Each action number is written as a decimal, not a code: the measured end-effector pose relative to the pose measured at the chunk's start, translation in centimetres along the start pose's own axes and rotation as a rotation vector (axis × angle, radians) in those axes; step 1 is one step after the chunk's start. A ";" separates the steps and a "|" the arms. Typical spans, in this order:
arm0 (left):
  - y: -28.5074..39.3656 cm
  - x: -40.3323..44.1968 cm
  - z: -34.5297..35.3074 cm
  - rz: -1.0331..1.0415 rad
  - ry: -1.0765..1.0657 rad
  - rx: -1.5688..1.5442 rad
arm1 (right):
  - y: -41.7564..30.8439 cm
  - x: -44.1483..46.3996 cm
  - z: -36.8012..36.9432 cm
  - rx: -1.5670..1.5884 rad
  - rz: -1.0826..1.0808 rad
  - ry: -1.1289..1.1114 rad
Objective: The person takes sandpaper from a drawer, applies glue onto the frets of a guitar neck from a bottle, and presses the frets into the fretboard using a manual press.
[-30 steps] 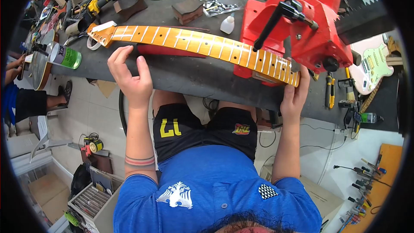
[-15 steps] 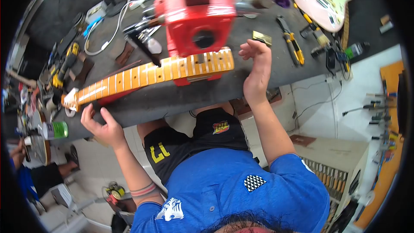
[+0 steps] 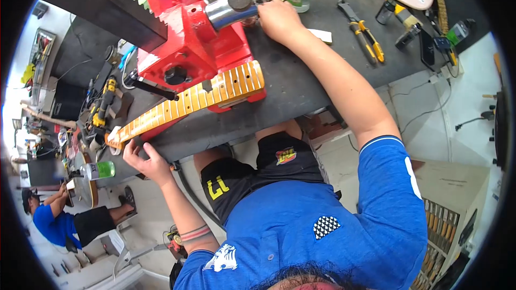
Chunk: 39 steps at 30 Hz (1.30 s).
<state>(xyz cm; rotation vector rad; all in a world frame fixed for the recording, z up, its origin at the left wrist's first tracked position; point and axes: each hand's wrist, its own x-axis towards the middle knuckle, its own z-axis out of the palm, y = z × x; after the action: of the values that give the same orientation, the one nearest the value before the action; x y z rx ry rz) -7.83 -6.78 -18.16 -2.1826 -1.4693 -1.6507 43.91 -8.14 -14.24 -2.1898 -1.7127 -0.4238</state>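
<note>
Guitar neck (image 3: 191,101) lies fret side up along the front of the bench (image 3: 301,86), its wide end over the base of the red press (image 3: 177,56) and its headstock (image 3: 114,137) toward the left hand (image 3: 150,166). That hand hovers with fingers and thumb apart, just beside the headstock; whether a fingertip touches the wood is unclear. The right hand (image 3: 282,21) reaches past the press to the end of its metal shaft (image 3: 226,13), and it cannot be told whether its fingers close on the shaft or only meet it. Good handling here probably means having the neck level and well borne from below, with the left hand light at the headstock so that the long end neither dips nor swings. Any push from the press should come slowly and squarely, since a tilted one could mark the wood. The black handle (image 3: 153,87) stands close to the frets and seems worth guarding against. The press head hides part of the far edge, the small dark piece (image 3: 208,85) at the frets is hard to make out, and the toothed bar (image 3: 107,2) runs out of view at the top.
</note>
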 end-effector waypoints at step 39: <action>23.1 2.6 3.4 -0.128 -0.411 -0.829 | -8.4 -12.0 -15.5 1.494 0.243 -0.149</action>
<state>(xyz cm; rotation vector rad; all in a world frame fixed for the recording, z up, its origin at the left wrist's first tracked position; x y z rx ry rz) 10.40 -16.04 -6.66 -3.0468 -1.1026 -2.2521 32.40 -23.41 -4.78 -1.2023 -1.0653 0.8506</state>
